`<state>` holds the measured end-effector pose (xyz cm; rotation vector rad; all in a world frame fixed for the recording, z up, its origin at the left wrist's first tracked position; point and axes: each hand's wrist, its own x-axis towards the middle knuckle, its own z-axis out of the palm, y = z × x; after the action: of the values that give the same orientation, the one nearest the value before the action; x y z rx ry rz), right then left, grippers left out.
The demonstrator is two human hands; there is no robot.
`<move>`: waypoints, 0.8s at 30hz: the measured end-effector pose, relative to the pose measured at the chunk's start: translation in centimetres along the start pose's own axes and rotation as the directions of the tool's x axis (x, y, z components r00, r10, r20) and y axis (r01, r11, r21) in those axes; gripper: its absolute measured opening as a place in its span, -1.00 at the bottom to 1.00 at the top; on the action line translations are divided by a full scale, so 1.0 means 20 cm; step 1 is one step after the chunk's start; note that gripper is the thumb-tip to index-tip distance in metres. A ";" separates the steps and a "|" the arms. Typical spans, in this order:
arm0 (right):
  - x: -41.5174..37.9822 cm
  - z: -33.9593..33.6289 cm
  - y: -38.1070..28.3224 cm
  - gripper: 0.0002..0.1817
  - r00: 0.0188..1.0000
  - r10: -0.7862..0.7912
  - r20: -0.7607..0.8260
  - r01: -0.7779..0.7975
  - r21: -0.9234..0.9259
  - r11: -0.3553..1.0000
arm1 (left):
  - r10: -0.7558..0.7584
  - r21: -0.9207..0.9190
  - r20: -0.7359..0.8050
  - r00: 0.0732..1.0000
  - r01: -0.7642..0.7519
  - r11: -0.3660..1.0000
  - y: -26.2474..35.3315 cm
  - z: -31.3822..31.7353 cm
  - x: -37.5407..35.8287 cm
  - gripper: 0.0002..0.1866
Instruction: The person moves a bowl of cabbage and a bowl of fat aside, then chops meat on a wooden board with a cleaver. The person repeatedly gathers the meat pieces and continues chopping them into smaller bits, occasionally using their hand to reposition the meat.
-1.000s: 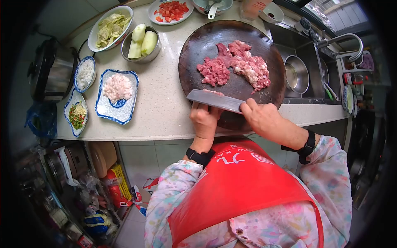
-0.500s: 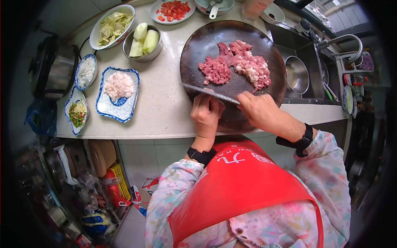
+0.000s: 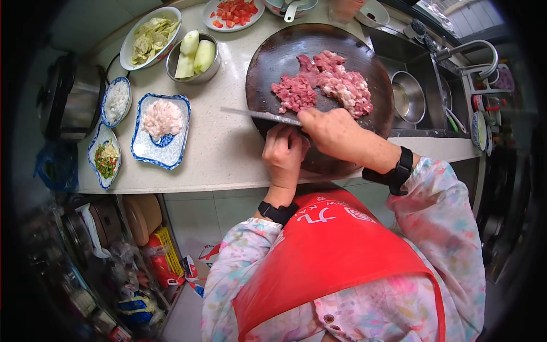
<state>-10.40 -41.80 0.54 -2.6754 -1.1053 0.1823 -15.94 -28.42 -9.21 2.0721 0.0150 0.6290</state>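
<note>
My right hand (image 3: 330, 132) is closed around the handle of a kitchen knife (image 3: 259, 114). Its blade points left, past the edge of a round dark chopping board (image 3: 273, 57). Just below the blade, my left hand (image 3: 283, 151) has its fingers curled on a piece of meat (image 3: 306, 146), mostly hidden by both hands. Beyond the knife lie a heap of small cut red meat (image 3: 294, 93) and a larger heap of paler, fattier meat (image 3: 346, 88), touching each other on the board.
Left of the board are a blue-rimmed dish of pale minced meat (image 3: 162, 118), a steel bowl of peeled vegetable pieces (image 3: 204, 57), and a bowl of sliced vegetable (image 3: 152, 37). A plate of diced red pieces (image 3: 235, 12) sits behind. The sink holds a metal basin (image 3: 408, 98).
My right hand and the knife have slid left, so the blade now reaches over the counter past the board. My left hand has stayed nearly in place on the meat.
</note>
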 end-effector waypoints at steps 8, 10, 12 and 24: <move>-0.23 -0.10 -0.04 -0.75 0.997 0.025 0.069 -0.026 0.006 1.000 | -0.063 -0.002 0.043 0.997 0.063 0.998 0.03 -0.03 -0.01 -0.79; -0.28 -0.11 -0.03 -0.73 0.996 0.022 0.084 -0.020 -0.016 1.000 | -0.072 -0.001 0.056 0.996 0.072 0.997 0.02 -0.02 -0.01 -0.78; -0.28 -0.11 -0.03 -0.72 0.995 0.015 0.098 -0.012 -0.037 0.999 | -0.038 -0.026 0.098 0.994 0.041 0.999 0.00 -0.02 -0.01 -0.76; 0.09 0.05 0.02 -0.82 0.992 0.008 -0.125 -0.003 0.034 0.999 | -0.002 -0.005 0.024 1.000 0.002 1.000 0.01 -0.01 0.02 -0.89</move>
<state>-9.02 -40.58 -0.57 -2.6205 -1.0475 0.0333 -15.78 -28.24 -8.90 2.0746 0.0021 0.6024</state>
